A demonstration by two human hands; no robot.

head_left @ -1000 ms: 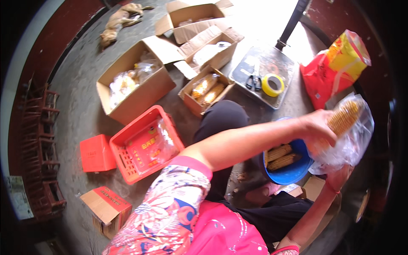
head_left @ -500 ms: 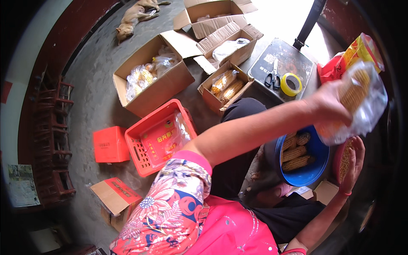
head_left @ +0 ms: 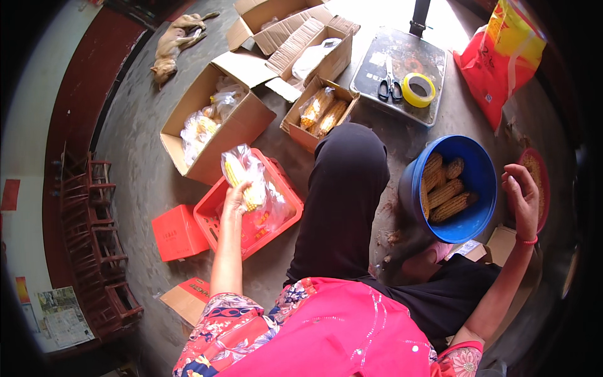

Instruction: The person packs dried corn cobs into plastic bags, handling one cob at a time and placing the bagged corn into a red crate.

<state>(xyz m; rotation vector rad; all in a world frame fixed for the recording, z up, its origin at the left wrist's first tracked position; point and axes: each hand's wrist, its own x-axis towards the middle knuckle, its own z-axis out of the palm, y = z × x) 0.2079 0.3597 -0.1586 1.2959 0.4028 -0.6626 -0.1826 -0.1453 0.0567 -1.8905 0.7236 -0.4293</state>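
Note:
My left hand point(head_left: 235, 200) is closed on an ear of corn point(head_left: 252, 196) in a clear plastic bag, over the red plastic crate point(head_left: 287, 221). Loose clear bags point(head_left: 274, 210) lie in the crate. My right hand point(head_left: 523, 200) is empty, its fingers apart and slightly bent. It hovers between the blue bucket point(head_left: 419, 217) and a pinkish-red basin point(head_left: 544, 207) of kernels, partly hidden behind the hand. Several ears of corn point(head_left: 449, 196) lie inside the bucket.
Open cardboard boxes point(head_left: 242, 135) with bagged corn stand ahead. Scissors point(head_left: 390, 81) and yellow tape point(head_left: 418, 90) rest on a platform scale point(head_left: 370, 63). A red-yellow sack point(head_left: 496, 69) stands at right. A dog point(head_left: 173, 49) lies far left; small chairs point(head_left: 103, 220) line the wall.
My left hand has swung from the far right, above the bucket, to the red crate on the left, carrying bagged corn. My right hand has stayed beside the bucket, lifted slightly.

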